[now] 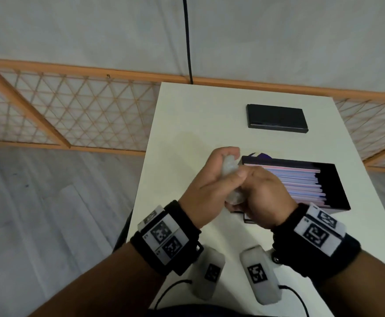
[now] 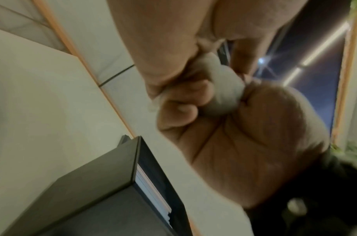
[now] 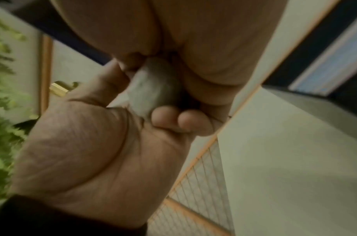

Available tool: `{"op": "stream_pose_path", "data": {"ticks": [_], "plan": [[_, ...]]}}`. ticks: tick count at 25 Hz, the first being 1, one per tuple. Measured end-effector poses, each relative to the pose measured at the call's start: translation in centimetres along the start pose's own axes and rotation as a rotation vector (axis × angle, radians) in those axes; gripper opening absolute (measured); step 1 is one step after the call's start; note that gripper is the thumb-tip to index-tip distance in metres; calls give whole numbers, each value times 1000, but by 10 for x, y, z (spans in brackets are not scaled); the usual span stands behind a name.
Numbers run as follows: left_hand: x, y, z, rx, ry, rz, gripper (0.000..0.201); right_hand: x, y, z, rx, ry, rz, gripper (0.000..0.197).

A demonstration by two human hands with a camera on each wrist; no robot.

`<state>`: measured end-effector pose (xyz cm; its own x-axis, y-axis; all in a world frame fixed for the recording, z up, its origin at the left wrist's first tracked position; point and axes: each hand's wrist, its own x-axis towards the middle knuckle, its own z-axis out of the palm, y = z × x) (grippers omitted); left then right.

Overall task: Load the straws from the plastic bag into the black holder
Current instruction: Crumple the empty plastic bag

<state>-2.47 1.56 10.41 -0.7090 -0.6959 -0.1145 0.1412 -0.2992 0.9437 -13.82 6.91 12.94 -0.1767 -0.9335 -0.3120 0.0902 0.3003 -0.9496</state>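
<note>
On the desk [image 1: 180,124] the holder [image 1: 337,179] with straws [image 1: 301,181] in it lay right of both hands [image 1: 212,186], which met around a crumpled bag [image 1: 230,167], a flat box [image 1: 277,118] behind.

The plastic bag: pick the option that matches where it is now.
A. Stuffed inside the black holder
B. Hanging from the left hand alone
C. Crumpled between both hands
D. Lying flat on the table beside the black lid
C: the plastic bag is bunched up, gripped by the left hand and the right hand together, beside the black holder where the straws already lie.
</note>
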Motion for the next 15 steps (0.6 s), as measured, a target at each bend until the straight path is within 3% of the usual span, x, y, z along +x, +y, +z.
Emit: {"op": "stream_pose_path", "data": {"ticks": [2,4,6,8,9,10,12,15], "plan": [[-8,-4,-8,141,-65,35,55,1,3,5,313,-22,218,23],[-11,-9,-13,371,-28,90,55,2,6,-2,355,-57,356,34],[-12,-16,-12,576,91,101,53,-5,9,-15,-45,-42,311,28],[-14,-21,-2,714,159,62,56,-18,9,-26,-678,38,78,40],[-15,-24,5,730,145,61,61,-23,9,-27,-868,67,-70,36],[-17,-27,10,710,115,67,66,-28,8,-26,-886,60,-174,27],[-22,-28,17,622,52,65,74,-31,20,-28,-709,-21,-192,29],[-32,-32,32,577,57,69,69,-31,32,-26,134,-20,116,31]]}}
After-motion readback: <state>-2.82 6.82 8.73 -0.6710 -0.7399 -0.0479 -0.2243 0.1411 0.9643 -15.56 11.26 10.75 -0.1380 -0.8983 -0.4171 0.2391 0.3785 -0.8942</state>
